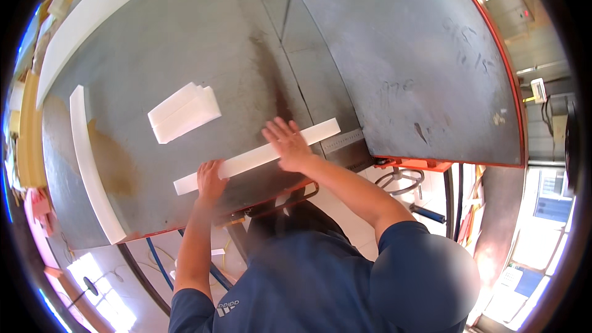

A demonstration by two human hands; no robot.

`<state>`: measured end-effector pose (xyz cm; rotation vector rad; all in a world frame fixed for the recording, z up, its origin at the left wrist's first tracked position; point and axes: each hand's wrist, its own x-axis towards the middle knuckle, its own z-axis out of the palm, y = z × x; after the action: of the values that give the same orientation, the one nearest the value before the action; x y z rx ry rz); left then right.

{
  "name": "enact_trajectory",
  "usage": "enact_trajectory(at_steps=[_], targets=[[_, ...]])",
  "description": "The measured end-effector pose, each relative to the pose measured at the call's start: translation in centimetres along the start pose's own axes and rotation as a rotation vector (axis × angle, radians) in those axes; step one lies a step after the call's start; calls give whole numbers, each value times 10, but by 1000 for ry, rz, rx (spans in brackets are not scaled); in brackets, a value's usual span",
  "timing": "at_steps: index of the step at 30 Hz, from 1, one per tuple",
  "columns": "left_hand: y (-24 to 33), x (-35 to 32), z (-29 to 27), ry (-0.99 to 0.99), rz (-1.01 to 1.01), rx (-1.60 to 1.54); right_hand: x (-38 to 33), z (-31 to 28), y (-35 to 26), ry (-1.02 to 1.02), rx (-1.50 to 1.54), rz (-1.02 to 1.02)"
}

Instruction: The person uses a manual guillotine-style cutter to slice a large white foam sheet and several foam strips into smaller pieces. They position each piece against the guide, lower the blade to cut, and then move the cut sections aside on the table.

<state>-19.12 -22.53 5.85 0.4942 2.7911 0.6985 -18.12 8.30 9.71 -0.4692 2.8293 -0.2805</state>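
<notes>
A long white foam strip point(256, 159) lies slantwise on the grey metal table point(166, 37) near its front edge. My left hand point(211, 180) is closed over the strip close to its left end, thumb to the right. Farther right, my right hand point(288, 145) rests on the strip with its fingers stretched out and slightly apart. Beyond the right hand, a thin dark upright blade or wire point(288, 9) meets the table at a narrow slot. A metal ruler scale point(343, 140) sits by the strip's right end.
Several white foam pieces point(185, 113) lie bunched at the middle left. Another white strip point(92, 166) curves along the left side, and a long white piece point(80, 31) borders the far left. A raised grey panel with red edging point(413, 55) stands right; below it is a handwheel point(401, 180).
</notes>
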Motion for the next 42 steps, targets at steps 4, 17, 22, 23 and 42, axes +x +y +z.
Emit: enact_trajectory(at_steps=[4,17,22,23,42], targets=[[33,12,19,-57,2,58,-55,19,65,-3,-64,117],[80,19,51,-75,-94,148,-106,49,136,242,-152,277],[75,22,58,-51,-101,208,-100,54,147,270,-128,283],[71,22,60,-44,-89,202,-98,53,149,269,-137,277],[71,24,66,-112,-29,222,-104,58,153,299,-120,281]])
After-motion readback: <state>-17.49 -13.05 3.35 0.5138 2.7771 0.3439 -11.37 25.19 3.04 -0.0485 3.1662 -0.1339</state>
